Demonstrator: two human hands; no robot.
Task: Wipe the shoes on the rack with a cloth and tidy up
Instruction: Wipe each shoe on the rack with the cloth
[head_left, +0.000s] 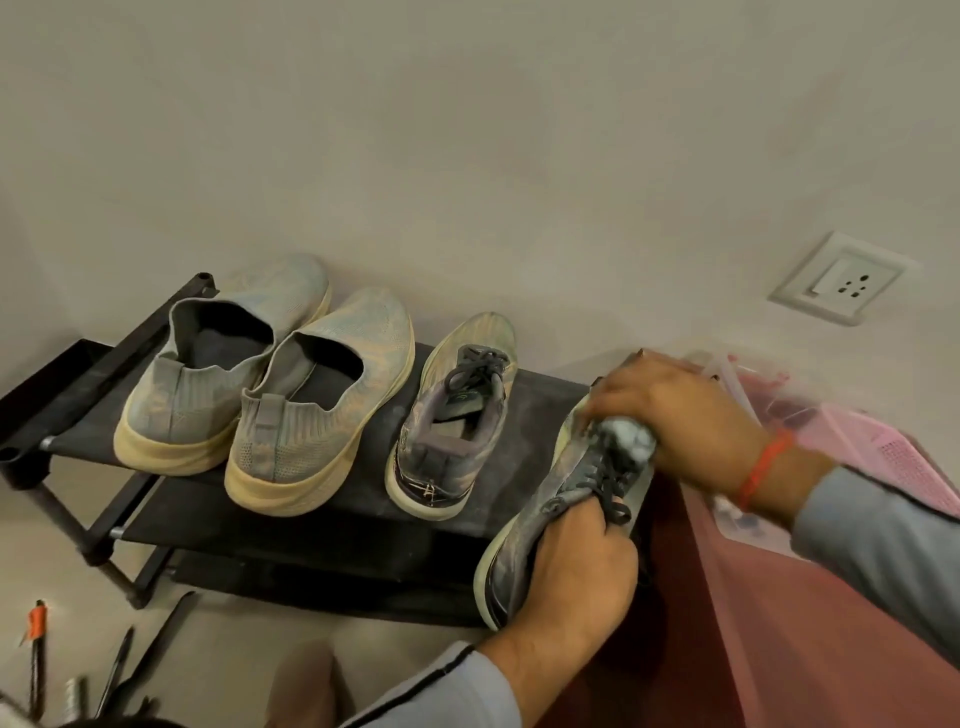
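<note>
Above rack (291, 525) — sneaker (550, 525) toe-away, tilted.

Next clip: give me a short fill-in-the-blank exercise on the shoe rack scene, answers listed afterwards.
1. The left hand grips a laced ____.
2. The right hand presses a ____ onto the held shoe.
3. ____ shoes sit on the rack's top shelf.
4. The right wrist wears a ____ thread.

Answers: shoe; cloth; three; red
</note>
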